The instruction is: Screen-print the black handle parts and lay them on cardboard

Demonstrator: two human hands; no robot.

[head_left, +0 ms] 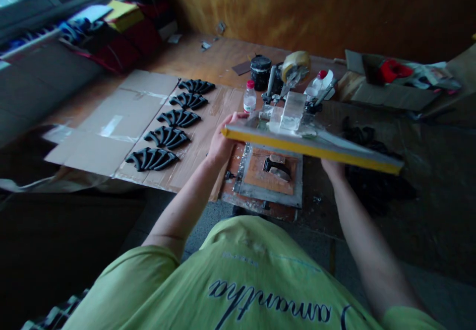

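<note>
Grips yellow-edged frame (pixel 312 148) btwn L hand (pixel 222 141) & R hand (pixel 332 167) above base plate (pixel 268 196), risking, if lowered w/ tilt, knocking blk part (pixel 274 165) on plate.

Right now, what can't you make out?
All in the head view:
- Grip of the right hand: mostly hidden by the yellow-edged frame.
- Black heap: too dark and blurred to tell pieces apart.
- Cardboard box: its contents are blurred.
- Shirt lettering: cut off by the bottom edge.
</note>
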